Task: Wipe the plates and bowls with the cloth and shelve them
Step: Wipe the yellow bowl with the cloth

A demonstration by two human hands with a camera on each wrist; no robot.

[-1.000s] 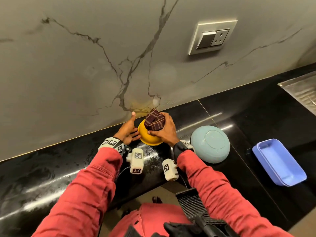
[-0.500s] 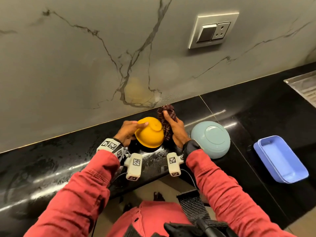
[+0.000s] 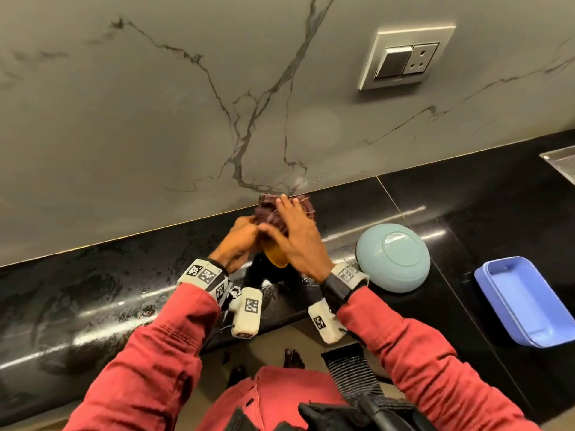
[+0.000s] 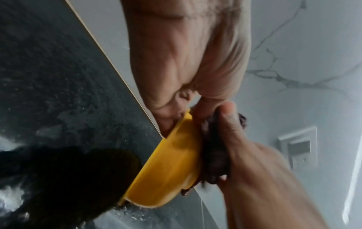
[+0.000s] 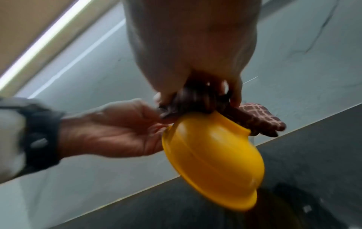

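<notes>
Your yellow bowl (image 5: 211, 158) is lifted off the black counter (image 3: 93, 293), tilted, its rim pinched by your left hand (image 3: 239, 241). Your right hand (image 3: 295, 234) presses the blurred checked cloth (image 5: 252, 117) against its base, hiding most of it from above.

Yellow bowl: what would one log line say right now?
left hand holds yellow bowl | right hand wipes base with checked cloth

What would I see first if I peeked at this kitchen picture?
Probably the bright yellow bowl in the middle, held up off the black counter by the left hand while the right hand rubs a dark checked cloth on its bottom. To the right, a pale blue bowl sits upside down, with a blue tray beyond it.
</notes>
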